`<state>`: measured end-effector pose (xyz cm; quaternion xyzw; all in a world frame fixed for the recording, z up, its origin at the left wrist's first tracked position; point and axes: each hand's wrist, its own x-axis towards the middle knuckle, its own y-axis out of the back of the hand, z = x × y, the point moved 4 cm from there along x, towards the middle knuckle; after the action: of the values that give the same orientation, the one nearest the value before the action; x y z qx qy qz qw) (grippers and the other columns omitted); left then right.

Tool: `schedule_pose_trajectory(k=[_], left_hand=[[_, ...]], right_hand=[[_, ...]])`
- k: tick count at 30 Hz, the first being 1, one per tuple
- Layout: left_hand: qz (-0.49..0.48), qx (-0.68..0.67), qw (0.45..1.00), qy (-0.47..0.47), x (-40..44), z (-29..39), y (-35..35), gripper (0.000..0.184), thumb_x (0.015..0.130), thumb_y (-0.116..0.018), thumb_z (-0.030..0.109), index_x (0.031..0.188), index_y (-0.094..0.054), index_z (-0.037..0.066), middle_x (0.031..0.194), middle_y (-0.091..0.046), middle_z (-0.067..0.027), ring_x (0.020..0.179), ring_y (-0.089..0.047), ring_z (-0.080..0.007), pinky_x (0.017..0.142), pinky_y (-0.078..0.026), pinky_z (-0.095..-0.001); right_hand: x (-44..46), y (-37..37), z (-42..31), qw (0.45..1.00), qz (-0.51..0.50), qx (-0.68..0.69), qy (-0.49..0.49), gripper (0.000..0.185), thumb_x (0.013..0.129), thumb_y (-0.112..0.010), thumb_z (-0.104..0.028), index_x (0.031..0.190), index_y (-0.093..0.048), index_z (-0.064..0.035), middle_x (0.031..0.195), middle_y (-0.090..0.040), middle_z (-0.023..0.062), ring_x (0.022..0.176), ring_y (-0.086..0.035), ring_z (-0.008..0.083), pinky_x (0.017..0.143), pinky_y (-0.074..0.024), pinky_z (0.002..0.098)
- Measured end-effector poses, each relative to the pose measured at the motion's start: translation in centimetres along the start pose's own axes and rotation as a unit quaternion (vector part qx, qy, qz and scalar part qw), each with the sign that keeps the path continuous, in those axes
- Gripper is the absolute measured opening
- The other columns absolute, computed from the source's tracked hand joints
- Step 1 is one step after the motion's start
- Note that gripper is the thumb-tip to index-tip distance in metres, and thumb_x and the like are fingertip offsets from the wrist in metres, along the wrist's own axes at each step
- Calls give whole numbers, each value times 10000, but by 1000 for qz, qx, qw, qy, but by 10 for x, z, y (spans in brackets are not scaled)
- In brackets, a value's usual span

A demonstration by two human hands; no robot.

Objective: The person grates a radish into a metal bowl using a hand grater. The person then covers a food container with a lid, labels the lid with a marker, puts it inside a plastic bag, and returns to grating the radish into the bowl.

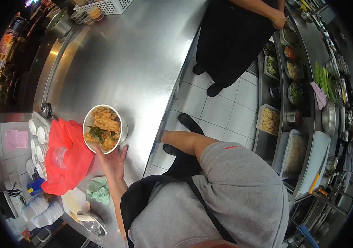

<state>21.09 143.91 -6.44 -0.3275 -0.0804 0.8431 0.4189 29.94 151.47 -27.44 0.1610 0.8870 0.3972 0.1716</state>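
A round white bowl (125, 131) of golden fried pieces (106, 120) with dark green leaves is over the steel counter (143, 74), left of the middle of the view. My left hand (112, 162) is at its near side, thumb at the rim and the other fingers beside the lower right wall. Whether the bowl's base touches the counter is unclear. Right beside the bowl lies a red plastic bag (67, 165). My right forearm reaches to the counter's edge, where the hand is hidden from sight.
A green cloth (98, 190), a cutting board (73, 202) and a strainer (92, 223) sit at the lower left, near stacked white containers (40, 142). Across the aisle a person in a black apron (236, 41) stands by shelves of ingredient trays (269, 120). A white basket (106, 6) is at the top.
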Motion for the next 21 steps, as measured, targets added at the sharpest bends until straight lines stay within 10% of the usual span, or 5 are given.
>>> schedule_pose_trajectory(k=[12, 14, 17, 21], left_hand=[[-3, -5, 1000, 0, -2, 3, -5, 658, 788, -507, 590, 1259, -352, 158, 1157, -493, -27, 1014, -493, -148, 761, -469, -380], [0, -24, 1000, -8, 6, -1, 5, 644, 786, -513, 586, 1249, -366, 162, 1154, -495, -17, 1015, -489, -145, 767, -458, -382], [22, -46, 999, -14, 6, -3, 9, 622, 783, -525, 577, 1231, -389, 168, 1150, -498, 1, 1009, -489, -143, 779, -435, -386], [67, -73, 994, -35, 7, -6, -4, 603, 777, -532, 561, 1209, -422, 155, 1134, -521, -7, 973, -507, -153, 785, -417, -382]], right_hand=[[-105, 80, -18, 987, -139, -56, 49, 180, 804, -556, -168, 970, -573, -100, 1007, -541, 107, 972, -504, 276, 850, -403, 372], [-144, 91, 23, 987, 39, 81, 132, 105, 780, -571, -144, 861, -548, -83, 895, -540, 84, 861, -527, 274, 791, -418, 373], [-196, 172, 78, 969, 12, 244, -29, 174, 763, -639, -159, 879, -546, -69, 834, -548, 38, 818, -551, 151, 710, -460, 294], [-237, 368, 93, 901, 287, 326, -14, 112, 801, -598, -90, 885, -550, -33, 790, -543, 1, 759, -527, 74, 670, -436, 227]])
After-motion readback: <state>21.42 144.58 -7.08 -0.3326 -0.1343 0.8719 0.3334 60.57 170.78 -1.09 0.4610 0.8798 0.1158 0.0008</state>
